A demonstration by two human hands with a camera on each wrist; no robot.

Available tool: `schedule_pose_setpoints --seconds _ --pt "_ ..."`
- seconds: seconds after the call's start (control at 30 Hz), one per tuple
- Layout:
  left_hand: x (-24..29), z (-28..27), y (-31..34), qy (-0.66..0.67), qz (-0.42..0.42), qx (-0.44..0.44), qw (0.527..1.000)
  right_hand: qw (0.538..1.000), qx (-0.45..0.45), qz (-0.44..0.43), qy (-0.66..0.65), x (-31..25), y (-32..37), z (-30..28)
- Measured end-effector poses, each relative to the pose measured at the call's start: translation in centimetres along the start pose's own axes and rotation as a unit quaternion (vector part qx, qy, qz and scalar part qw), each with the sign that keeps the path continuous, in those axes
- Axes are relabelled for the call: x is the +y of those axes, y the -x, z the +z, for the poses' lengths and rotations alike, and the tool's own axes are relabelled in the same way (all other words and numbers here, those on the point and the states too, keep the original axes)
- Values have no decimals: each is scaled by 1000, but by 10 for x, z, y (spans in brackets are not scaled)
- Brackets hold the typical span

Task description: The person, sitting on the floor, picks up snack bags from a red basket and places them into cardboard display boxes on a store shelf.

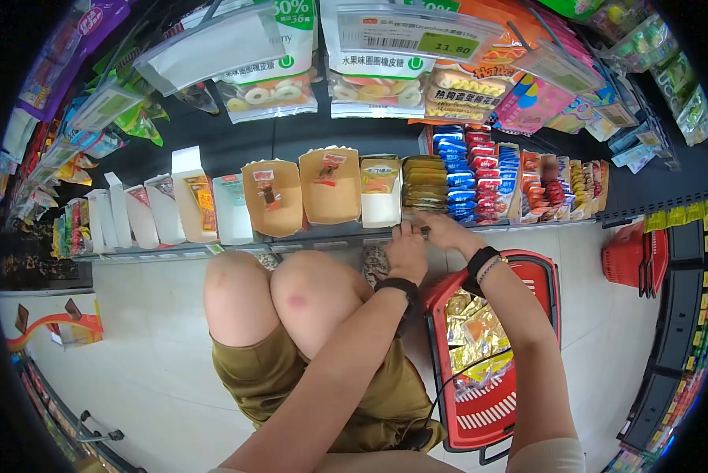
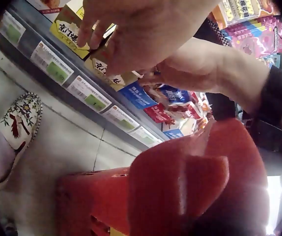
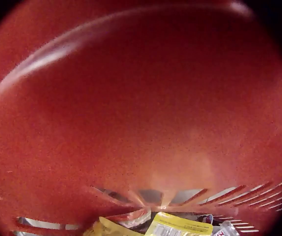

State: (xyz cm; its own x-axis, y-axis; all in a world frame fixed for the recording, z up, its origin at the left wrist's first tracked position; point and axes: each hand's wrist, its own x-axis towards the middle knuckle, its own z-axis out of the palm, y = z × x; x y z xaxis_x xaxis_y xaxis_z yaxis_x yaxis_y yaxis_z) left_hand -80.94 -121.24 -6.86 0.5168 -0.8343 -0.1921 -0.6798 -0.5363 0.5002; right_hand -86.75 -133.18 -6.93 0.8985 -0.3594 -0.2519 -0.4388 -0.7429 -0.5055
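Our left hand (image 1: 408,254) is half open, fingers loosely bent; right hand's (image 1: 442,230) hold, can't tell. Olive packets (image 1: 425,185) just ahead of both; probably light, slippery, so we'd pinch edges.

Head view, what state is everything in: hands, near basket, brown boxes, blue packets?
Left hand, fingers at the shelf's front edge.
Right hand, beside the left, fingertips too hidden to judge.
Near red basket, on the floor, partly filled.
Gold packets, loose inside it.
Brown boxes, open, nearly empty.
Blue packets, stacked.
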Motion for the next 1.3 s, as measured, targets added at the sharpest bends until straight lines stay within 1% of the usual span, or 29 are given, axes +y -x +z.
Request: schedule_pose_setpoints --seconds 0.03,0.1,0.2,0.33,0.4,0.43,0.47,0.5,0.53,0.57,0.6,0.63,0.67,0.7,0.73,0.77,0.8,0.87,0.9,0.93,0.97,1.0,1.03,1.07,1.13,1.17,1.2,1.27,1.3 --pt "1 1 -1 2 0 0 1000 999 -9 13 -28 2 -3 -3" --pt "3 1 -6 -2 -24 37 999 998 -17 27 -55 5 -6 -7" --pt "3 -2 -7 19 -25 49 998 999 -14 9 -39 1 -6 -10" --pt "5 -10 -9 44 -13 77 996 998 -14 54 15 -16 4 -26" --pt "4 -15 -11 92 9 106 990 997 -12 69 43 -25 12 -30" --pt "5 -17 -14 92 10 105 990 995 48 85 20 -28 18 -30" --pt "7 -19 -17 154 9 123 980 989 108 103 -4 -29 23 -31" --pt "8 -19 -20 214 10 140 967 988 111 106 -4 -28 28 -34" --pt "7 -16 -24 214 15 136 967 988 137 69 -17 -25 35 -38" --pt "5 -12 -28 289 -10 114 950 986 164 32 -29 -23 43 -43" --pt "3 -8 -30 362 -36 89 927 984 168 39 -30 -26 54 -50" --pt "4 -8 -30 349 -36 99 931 970 187 57 -145 -33 69 -61" --pt "4 -8 -31 347 -30 93 933 942 204 73 -257 -39 84 -70" --pt "2 -6 -32 352 23 94 931 939 211 79 -259 -42 101 -76" --pt "-1 -1 -37 356 76 94 927 908 265 104 -308 -44 120 -81" --pt "-12 24 -52 409 66 50 909 869 319 129 -355 -41 140 -83" --pt "-7 16 -52 410 73 40 908 859 347 149 -345 -33 163 -83" --pt "4 -8 -42 521 -38 13 853 800 431 183 -374 -26 208 -76" --pt "0 0 -49 532 -49 7 845 792 442 199 -371 -21 231 -69" --pt "1 2 -52 544 -60 3 837 763 465 233 -384 -13 251 -57" --pt "0 5 -51 527 -61 -3 848 732 486 265 -397 -4 269 -45" --pt "3 -1 -49 510 -61 -5 858 726 494 271 -393 5 284 -29" --pt "0 9 -52 493 -29 11 870 758 468 306 -335 16 298 -9" --pt "4 6 -49 492 -24 5 870 786 437 338 -277 23 307 10" --pt "17 -15 -39 501 -38 -33 864 795 379 390 -269 26 312 40" --pt "28 -28 -30 528 -60 -36 846 788 391 413 -238 40 313 68" --pt "37 -37 -25 527 -58 -38 847 815 329 446 -171 24 305 64" --pt "51 -51 -16 563 -14 -54 824 784 298 533 -114 28 282 91" --pt "57 -55 -11 563 -13 -53 825 784 299 532 -114 20 272 94"
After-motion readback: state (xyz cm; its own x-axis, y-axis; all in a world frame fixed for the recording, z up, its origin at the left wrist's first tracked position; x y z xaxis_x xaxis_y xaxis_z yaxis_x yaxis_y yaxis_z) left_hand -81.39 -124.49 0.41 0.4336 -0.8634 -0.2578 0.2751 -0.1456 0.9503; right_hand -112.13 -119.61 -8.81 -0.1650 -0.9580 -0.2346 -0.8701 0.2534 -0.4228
